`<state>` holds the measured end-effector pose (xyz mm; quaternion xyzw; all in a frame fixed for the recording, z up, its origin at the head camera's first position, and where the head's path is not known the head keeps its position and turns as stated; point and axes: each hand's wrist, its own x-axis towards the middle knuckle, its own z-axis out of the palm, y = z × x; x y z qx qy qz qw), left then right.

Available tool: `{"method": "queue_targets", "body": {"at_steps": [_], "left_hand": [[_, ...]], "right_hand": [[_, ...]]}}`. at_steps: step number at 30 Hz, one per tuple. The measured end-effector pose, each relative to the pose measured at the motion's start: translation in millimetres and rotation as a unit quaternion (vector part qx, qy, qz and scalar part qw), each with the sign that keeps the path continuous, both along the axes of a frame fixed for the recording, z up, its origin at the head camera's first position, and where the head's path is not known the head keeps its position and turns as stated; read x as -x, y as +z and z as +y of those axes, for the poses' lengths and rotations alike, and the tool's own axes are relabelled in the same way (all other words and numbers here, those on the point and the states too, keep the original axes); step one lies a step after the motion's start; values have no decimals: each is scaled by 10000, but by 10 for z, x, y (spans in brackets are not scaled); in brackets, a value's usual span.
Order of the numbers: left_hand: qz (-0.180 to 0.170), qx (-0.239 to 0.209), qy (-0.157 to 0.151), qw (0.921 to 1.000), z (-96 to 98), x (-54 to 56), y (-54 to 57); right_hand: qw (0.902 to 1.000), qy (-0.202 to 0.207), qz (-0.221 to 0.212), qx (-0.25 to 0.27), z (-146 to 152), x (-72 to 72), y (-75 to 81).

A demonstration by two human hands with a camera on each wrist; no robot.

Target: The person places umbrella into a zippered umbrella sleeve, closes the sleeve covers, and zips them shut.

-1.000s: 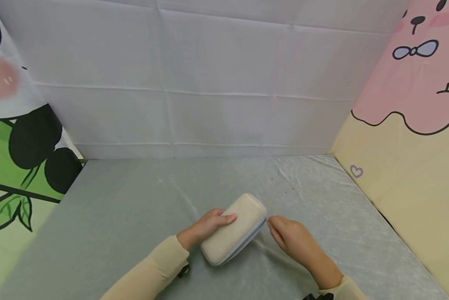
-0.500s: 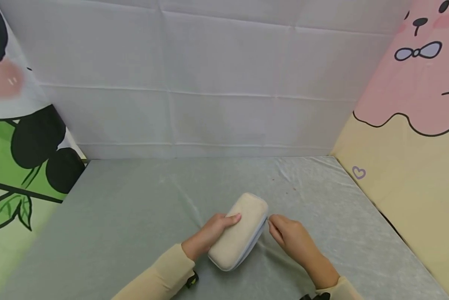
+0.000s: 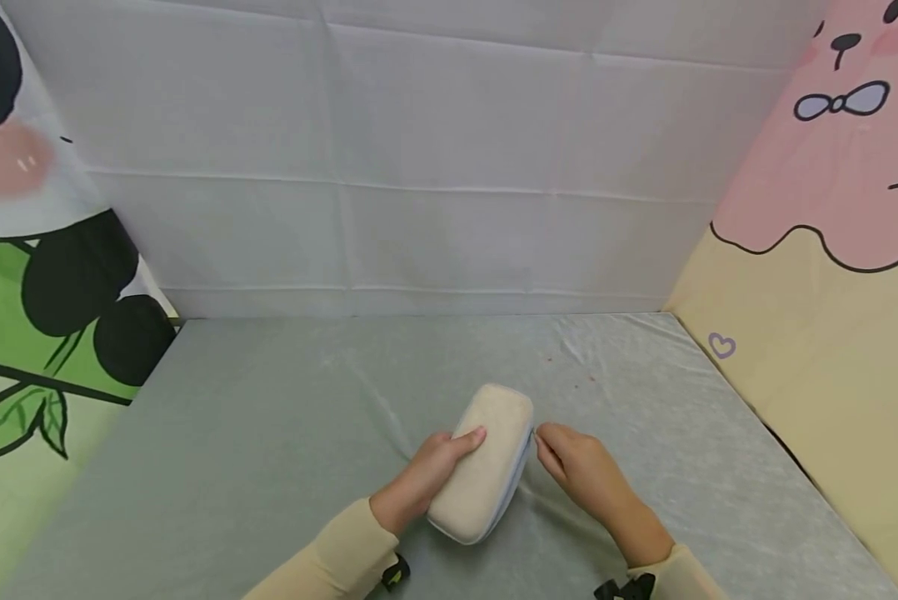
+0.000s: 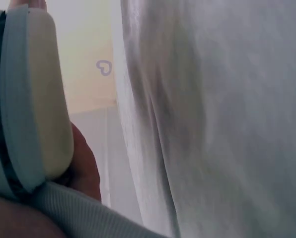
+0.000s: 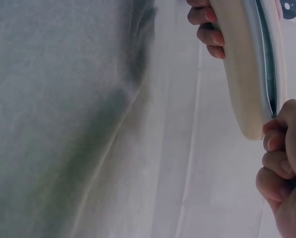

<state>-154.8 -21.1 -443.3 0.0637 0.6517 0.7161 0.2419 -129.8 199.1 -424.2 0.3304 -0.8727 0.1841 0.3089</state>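
Note:
A cream zippered pencil case [image 3: 485, 475] with a pale blue zip band is held tilted above the grey cloth. My left hand [image 3: 434, 471] grips it from the left, thumb across the top face and fingers underneath. At the case's upper right corner, my right hand [image 3: 584, 471] has its fingers curled and pinches the zipper pull, which is mostly hidden. In the right wrist view the zip [image 5: 268, 54] shows a dark gap along the side, ending at the right hand's fingertips. The left wrist view shows the band and dark zip line close up.
Grey cloth [image 3: 284, 417] with creases covers the table. A white sheet [image 3: 434, 167] hangs behind it. Printed panels stand at either side: a panda [image 3: 82, 267] on the left, a pink bear [image 3: 816, 175] on the right. Black straps [image 3: 625, 587] sit at the wrists.
The case has swung to a steeper angle, its lower end shifting right along with the left hand. The right hand keeps its pinch at the corner and has barely moved.

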Motion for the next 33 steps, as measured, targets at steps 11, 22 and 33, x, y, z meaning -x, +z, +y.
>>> {"method": "queue_targets", "body": {"at_steps": [11, 22, 33], "left_hand": [[-130, 179, -232, 9995, -16, 52, 4], [-92, 306, -276, 9991, -21, 69, -30], [-37, 412, -227, 9989, 5, 68, -41]], "right_hand": [[9998, -123, -151, -43, 28, 25, -55], [9995, -47, -294, -71, 39, 17, -44], [9998, 181, -73, 13, 59, -17, -53]]}}
